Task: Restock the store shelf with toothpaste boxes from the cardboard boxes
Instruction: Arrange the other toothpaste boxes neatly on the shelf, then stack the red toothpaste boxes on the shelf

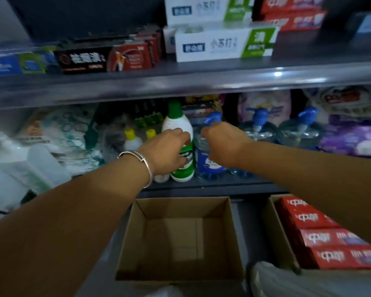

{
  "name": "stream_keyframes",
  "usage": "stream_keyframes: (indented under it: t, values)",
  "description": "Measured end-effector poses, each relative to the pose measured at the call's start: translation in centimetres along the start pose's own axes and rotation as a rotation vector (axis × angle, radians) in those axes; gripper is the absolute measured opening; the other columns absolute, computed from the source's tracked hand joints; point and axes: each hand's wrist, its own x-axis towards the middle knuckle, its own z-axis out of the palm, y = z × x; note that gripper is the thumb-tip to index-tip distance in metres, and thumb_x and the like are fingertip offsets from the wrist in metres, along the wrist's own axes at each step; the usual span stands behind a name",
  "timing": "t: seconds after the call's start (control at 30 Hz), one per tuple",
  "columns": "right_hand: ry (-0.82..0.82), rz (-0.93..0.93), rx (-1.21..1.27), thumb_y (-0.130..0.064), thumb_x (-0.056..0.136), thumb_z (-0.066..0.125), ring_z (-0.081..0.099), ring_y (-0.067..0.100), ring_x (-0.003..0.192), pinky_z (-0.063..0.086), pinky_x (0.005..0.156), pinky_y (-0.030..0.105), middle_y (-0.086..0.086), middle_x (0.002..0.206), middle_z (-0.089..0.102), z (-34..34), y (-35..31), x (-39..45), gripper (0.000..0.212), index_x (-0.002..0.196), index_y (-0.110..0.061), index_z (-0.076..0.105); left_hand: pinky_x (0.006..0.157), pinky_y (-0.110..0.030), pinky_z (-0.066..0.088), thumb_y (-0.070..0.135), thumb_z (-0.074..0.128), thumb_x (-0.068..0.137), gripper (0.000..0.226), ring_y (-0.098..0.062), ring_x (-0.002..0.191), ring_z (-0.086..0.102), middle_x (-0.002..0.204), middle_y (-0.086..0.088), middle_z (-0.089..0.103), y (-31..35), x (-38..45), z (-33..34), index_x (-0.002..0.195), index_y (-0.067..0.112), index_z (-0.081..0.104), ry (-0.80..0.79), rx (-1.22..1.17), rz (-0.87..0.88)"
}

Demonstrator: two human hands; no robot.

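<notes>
1. The left hand [166, 150] reaches to the lower shelf [201, 185]. Its grip curls round a white and green bottle [181, 133].
2. The right hand [222, 144] hangs by a blue bottle [208, 163]. I cannot tell its grip.
3. Red toothpaste boxes [321, 236] fill the cardboard box [274, 228] at 4 o'clock.
4. The empty cardboard box [180, 239] sits at 6 o'clock.
5. White and green toothpaste boxes [225, 45] sit on the top shelf [180, 82] at 12 o'clock.

The left hand [167, 151] grips a white-green bottle [179, 133]; the right hand [222, 142] touches a blue pump bottle [208, 159] above an open cardboard box [180, 273].
</notes>
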Motion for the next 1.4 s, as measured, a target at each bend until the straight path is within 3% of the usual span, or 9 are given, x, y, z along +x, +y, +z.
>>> stream_keyframes:
  t: [0.2, 0.47, 0.7, 0.97, 1.4]
  values:
    - [-0.091, 0.090, 0.043, -0.009, 0.087, 0.058, 0.053, 0.031, 0.111, 0.043, 0.077, 0.032, 0.014, 0.120, 0.053, 5.3, 5.9, -1.5, 0.030, 0.117, -0.007, 0.055, 0.073, -0.024, 0.032, 0.032, 0.065, 0.082, 0.036, -0.023, 0.102, 0.051, 0.111, -0.006, 0.052, 4.7, 3.4, 5.7, 0.110, 0.013, 0.052, -0.077, -0.054, 0.093]
    - [-0.158, 0.153, 0.093, -0.007, 0.086, 0.058, 0.052, 0.031, 0.113, 0.047, 0.082, 0.033, 0.015, 0.123, 0.053, 12.2, 13.3, -4.8, 0.032, 0.119, -0.007, 0.055, 0.090, -0.035, 0.043, 0.035, 0.065, 0.082, 0.039, -0.022, 0.107, 0.050, 0.113, -0.004, 0.052, 11.3, 6.2, 12.6, 0.113, 0.015, 0.052, -0.173, -0.118, 0.133]
    - [-0.138, 0.245, 0.141, -0.010, 0.084, 0.059, 0.052, 0.034, 0.119, 0.047, 0.096, 0.039, 0.018, 0.127, 0.054, 15.8, 19.4, -9.6, 0.040, 0.124, -0.006, 0.056, 0.090, -0.034, 0.044, 0.037, 0.064, 0.084, 0.040, -0.019, 0.104, 0.051, 0.113, -0.002, 0.051, 17.9, 7.1, 16.0, 0.116, 0.017, 0.050, -0.241, -0.113, 0.159]
    - [-0.128, 0.401, 0.138, -0.007, 0.083, 0.057, 0.057, 0.034, 0.108, 0.045, 0.078, 0.030, 0.016, 0.117, 0.059, 16.3, 24.3, -13.1, 0.032, 0.116, -0.007, 0.059, 0.090, -0.037, 0.046, 0.035, 0.065, 0.083, 0.039, -0.018, 0.103, 0.052, 0.111, -0.002, 0.051, 22.8, 8.6, 16.3, 0.113, 0.015, 0.051, -0.269, -0.128, 0.245]
    - [-0.190, 0.434, 0.081, -0.004, 0.084, 0.061, 0.061, 0.031, 0.101, 0.053, 0.086, 0.039, 0.017, 0.113, 0.062, 16.4, 26.1, -12.7, 0.033, 0.117, -0.003, 0.060, 0.081, -0.025, 0.042, 0.034, 0.067, 0.082, 0.039, -0.009, 0.094, 0.046, 0.111, 0.003, 0.050, 24.3, 10.0, 17.8, 0.113, 0.019, 0.051, -0.250, -0.263, 0.242]
